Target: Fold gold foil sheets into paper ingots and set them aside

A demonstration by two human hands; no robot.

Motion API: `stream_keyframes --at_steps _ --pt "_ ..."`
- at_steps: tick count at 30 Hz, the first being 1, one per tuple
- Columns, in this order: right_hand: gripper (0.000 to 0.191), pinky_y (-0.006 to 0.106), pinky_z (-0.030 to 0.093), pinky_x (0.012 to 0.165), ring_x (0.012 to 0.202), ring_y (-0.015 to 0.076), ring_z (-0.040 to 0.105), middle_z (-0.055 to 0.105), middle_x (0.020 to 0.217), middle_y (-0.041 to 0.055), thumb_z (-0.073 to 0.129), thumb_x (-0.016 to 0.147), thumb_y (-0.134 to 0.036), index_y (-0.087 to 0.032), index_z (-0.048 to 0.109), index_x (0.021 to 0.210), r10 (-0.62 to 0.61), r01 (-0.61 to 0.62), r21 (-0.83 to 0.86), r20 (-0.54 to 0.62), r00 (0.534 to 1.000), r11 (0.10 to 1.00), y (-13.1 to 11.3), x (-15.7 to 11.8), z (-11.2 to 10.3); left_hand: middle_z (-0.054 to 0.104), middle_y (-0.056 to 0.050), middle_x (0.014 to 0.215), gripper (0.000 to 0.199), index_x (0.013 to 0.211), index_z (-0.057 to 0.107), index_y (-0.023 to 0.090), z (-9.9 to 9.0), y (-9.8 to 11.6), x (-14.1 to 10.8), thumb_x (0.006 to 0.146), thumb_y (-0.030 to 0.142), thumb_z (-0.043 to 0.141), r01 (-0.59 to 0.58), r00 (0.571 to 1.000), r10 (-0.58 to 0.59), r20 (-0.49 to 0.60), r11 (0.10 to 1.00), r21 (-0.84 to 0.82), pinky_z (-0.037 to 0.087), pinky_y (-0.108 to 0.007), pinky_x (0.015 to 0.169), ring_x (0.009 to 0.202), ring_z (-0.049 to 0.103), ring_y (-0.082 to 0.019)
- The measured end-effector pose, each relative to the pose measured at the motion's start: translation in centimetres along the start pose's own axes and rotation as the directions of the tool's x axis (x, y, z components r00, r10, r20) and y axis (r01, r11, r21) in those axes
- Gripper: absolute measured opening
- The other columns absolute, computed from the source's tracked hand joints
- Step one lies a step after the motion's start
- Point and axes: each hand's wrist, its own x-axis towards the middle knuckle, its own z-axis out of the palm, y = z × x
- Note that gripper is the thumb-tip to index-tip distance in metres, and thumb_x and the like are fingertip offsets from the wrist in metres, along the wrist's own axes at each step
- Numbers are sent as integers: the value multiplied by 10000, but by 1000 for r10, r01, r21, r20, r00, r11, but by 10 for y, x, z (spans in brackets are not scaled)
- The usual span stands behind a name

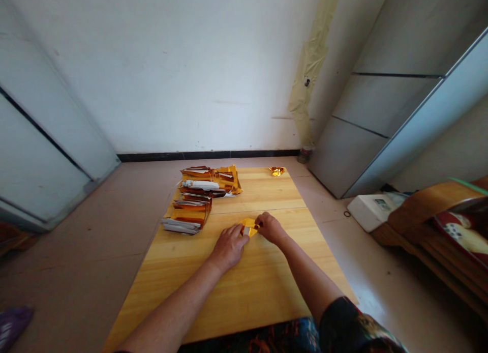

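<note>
A small piece of folded gold foil paper (249, 224) with a pale grey patch lies on the wooden table (236, 292) between my hands. My left hand (229, 245) rests over its left end, fingers curled down onto it and holding it. At its right end my right hand (270, 228) pinches the edge between thumb and fingertips. Stacks of gold and white folded paper (185, 225) stand in rows at the table's left side, beyond my left hand. A crumpled piece of shiny gold foil (276, 171) sits near the far right corner.
A white wall (213, 88) with a dark baseboard rises behind the table. To the right are a grey refrigerator (354, 124), a white box (369, 210) and a wooden bench (419, 231). A purple item (15, 325) lies at the lower left.
</note>
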Motion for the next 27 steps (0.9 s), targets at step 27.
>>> stream_keyframes --at_steps 27 --pt "317 260 386 768 883 159 519 621 988 54 455 821 -62 -212 617 1048 -382 385 -163 47 923 908 -5 -31 -5 616 -43 1136 193 914 643 241 12 -14 17 787 124 556 99 977 -126 -171 983 -155 397 -376 899 1037 548 -200"
